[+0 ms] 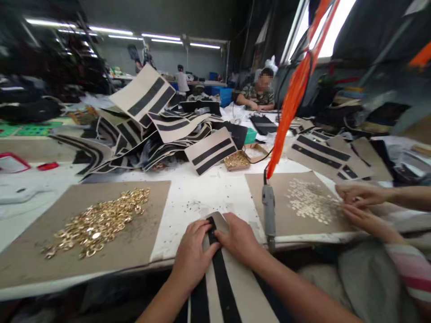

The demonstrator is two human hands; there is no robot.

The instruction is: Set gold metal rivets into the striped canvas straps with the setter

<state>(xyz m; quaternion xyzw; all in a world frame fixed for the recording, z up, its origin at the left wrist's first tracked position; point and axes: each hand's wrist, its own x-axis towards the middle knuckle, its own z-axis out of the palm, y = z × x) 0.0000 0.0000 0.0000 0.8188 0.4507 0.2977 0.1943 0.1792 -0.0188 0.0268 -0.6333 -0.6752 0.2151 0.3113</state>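
Note:
A beige panel with black strips [235, 273] slopes from the front edge of the table down toward my lap. My left hand [194, 251] grips its left side near the far end, with the thumb pressed on a black strip. From the other side my right hand [243, 240] holds the same end, its thumb close to the left one. The fingers' undersides are hidden behind the panel. Gold-coloured rings [104, 220] lie heaped on a brown sheet to the left. A grey powered hand tool [268, 211] hangs just right of my right hand.
Similar striped panels [168, 123] are piled at the back left. Small pale discs [311, 199] lie on a brown board [259, 188] near a co-worker's hands [367, 202]. A small box of gold pieces [237, 160] stands mid-table. Orange cords [292, 94] hang above the tool.

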